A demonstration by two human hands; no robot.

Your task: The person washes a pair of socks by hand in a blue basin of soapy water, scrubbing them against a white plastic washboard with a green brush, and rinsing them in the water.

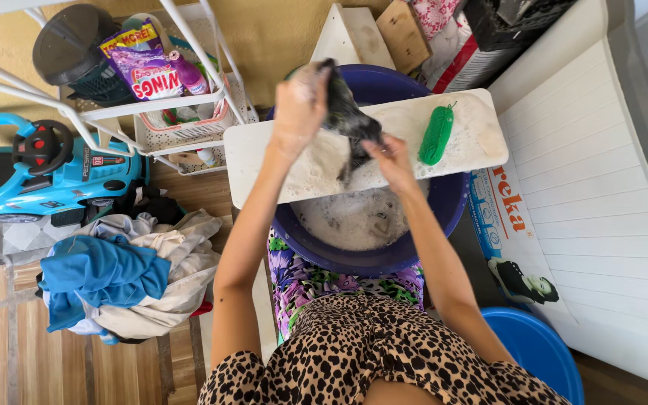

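My left hand [299, 105], covered in suds, grips the upper end of a dark wet cloth [350, 116]. My right hand [388, 154] pinches the same cloth at its lower end. The cloth is stretched between both hands over a soapy white washboard [253, 161]. The board lies across a blue basin [444, 202] full of foamy water. On the board, to the right of my hands, lies a green scrub brush [436, 135].
A pile of blue and cream laundry [125, 277] sits at the left on the wooden floor. A white wire rack [181, 112] with detergent packets stands behind it, beside a blue toy car [46, 169]. A white panel [594, 195] and a blue tub [538, 349] are at the right.
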